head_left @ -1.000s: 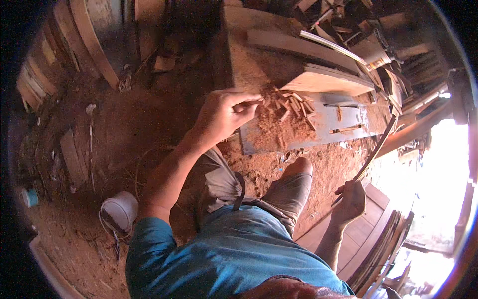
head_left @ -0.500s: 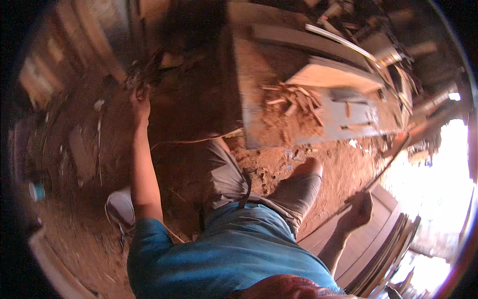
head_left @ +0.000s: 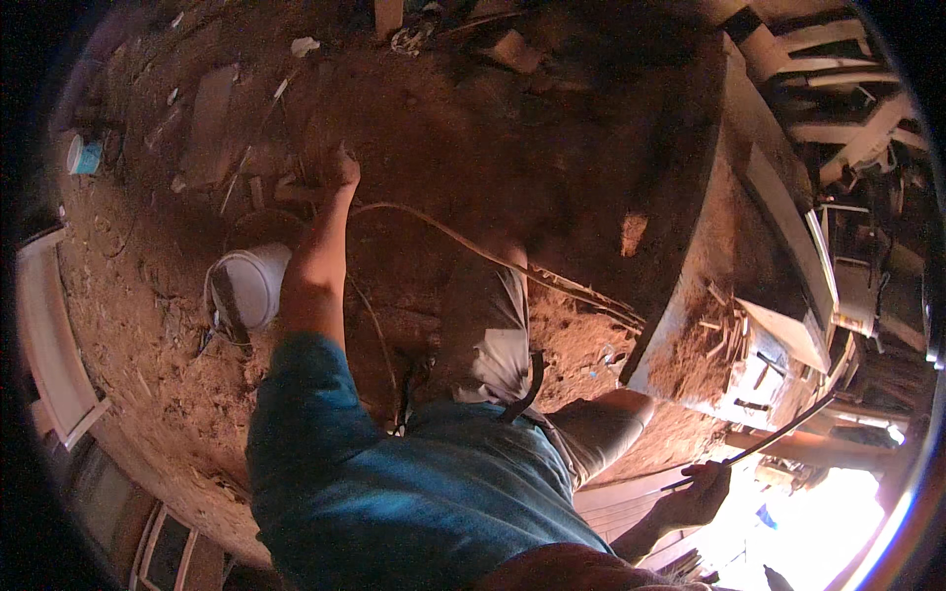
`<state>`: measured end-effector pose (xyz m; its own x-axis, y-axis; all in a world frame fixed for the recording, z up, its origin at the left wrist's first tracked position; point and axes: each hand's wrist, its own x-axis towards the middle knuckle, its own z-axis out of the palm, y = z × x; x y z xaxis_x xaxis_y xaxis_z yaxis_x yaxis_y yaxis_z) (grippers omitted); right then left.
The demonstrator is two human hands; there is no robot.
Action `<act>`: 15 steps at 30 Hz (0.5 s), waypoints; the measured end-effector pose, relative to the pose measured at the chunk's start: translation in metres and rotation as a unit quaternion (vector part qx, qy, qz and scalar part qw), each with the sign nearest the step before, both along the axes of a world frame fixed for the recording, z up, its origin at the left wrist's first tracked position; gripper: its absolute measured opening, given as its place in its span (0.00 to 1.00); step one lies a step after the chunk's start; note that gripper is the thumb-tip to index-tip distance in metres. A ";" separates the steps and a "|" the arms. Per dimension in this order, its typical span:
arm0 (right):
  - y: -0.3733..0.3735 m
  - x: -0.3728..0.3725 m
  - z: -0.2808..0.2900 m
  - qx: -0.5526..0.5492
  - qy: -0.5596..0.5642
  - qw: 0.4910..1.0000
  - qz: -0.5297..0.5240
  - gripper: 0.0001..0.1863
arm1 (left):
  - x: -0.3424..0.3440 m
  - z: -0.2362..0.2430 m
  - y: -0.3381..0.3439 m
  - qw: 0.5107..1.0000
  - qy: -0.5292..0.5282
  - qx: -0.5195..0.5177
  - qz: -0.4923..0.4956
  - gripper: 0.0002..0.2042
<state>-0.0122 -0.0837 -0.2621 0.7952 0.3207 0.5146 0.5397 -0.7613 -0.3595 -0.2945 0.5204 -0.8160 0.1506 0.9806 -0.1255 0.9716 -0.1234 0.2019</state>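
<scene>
My right hand [head_left: 702, 492], low on the right, is closed around a long thin dark rod [head_left: 778, 434] that slants up toward the workbench. A short pale end of the rod sticks out behind the fist. My left arm reaches forward over the dirt floor, and my left hand [head_left: 343, 169] looks curled closed in deep shadow. Whether anything is in it is hidden. A thin pale strip [head_left: 434, 225] runs across the floor from near that hand toward the bench. Beside my left forearm stands a white bucket [head_left: 258, 286].
At the right, the workbench [head_left: 690, 266] bears wood shavings [head_left: 727, 340] and boards [head_left: 788, 330]. Loose timber [head_left: 867, 133] is piled beyond it. A small blue-and-white tub [head_left: 85, 155] lies far left, near a framed wooden panel [head_left: 49, 330]. Bright light enters at lower right.
The view has swung left, so the bench now appears farther right and the bucket higher. My left hand now shows farther right in the picture. The rod remains in my right hand.
</scene>
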 end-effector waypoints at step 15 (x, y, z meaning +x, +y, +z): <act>-0.008 0.024 -0.008 0.069 0.040 0.994 0.071 0.12 | 0.073 0.075 -0.016 0.970 -0.212 -0.111 0.043 0.21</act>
